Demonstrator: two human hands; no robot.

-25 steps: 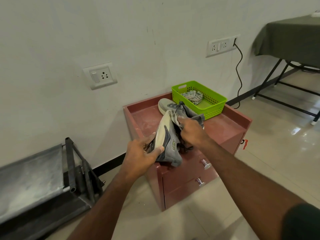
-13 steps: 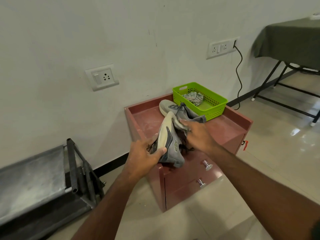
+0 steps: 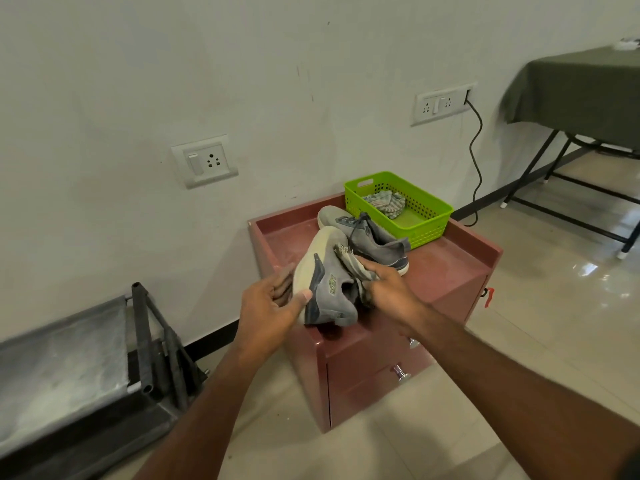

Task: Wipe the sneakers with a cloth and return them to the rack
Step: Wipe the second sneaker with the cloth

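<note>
Our left hand (image 3: 277, 303) clasps the tilted sneaker (image 3: 325, 282) over the front of the red cabinet (image 3: 450, 268), while our right hand (image 3: 388, 289) pinches the cloth (image 3: 349, 261) against it, so we fear a hard rub may twist the shoe free.

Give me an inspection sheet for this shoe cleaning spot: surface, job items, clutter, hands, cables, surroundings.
Surface: red-brown drawer cabinet, raised rim, dusty top.
Job's things: grey sneaker held on its side, sole facing left; striped wiping cloth against its upper; second grey sneaker upright on the cabinet top; dark metal shoe rack on the floor, left.
Clutter: lime green plastic basket holding a crumpled striped rag.
Hands: left hand grips the held sneaker's sole; right hand presses the cloth on it.
Cables: black cord from a wall socket to the floor.
Surroundings: white wall; green-draped folding table, right.
</note>
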